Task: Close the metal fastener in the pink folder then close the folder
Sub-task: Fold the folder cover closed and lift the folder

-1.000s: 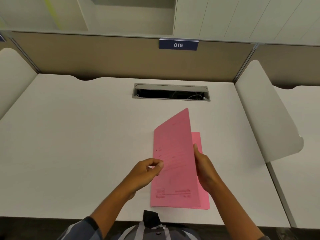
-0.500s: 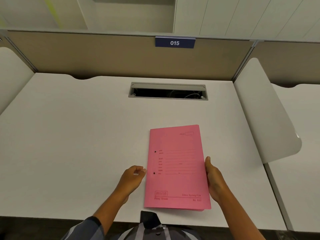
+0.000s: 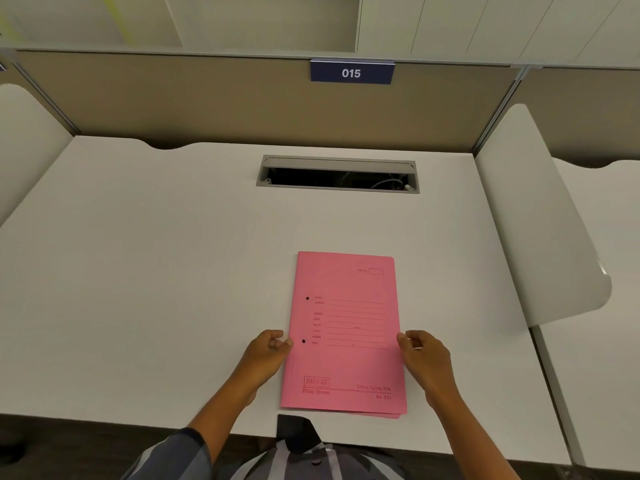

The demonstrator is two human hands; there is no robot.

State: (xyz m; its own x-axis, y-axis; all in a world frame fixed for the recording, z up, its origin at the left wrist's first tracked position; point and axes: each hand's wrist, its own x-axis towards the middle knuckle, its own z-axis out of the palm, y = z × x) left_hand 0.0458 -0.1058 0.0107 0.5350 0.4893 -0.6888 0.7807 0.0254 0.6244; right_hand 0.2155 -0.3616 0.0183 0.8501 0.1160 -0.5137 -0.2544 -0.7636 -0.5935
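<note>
The pink folder (image 3: 344, 334) lies shut and flat on the white desk (image 3: 156, 271), its printed front cover up, at about 6 o'clock from the open cable slot (image 3: 337, 174) and near the desk's front edge. The left hand (image 3: 265, 355) sits at the folder's 9 o'clock edge with its fingers curled loosely inward; the fingertips meet the edge beside the lower of two dark punch holes, but they grasp nothing. The right hand (image 3: 424, 358) sits at the 3 o'clock edge, fingers likewise curled, thumb tip touching the cover's rim (whether it pinches the edge cannot be told). The metal fastener is hidden under the closed cover. At 12 o'clock, on the tan partition, hangs a blue plate (image 3: 351, 72) reading 015. A white side divider (image 3: 540, 220) stands at 3 o'clock, well apart from the folder.
</note>
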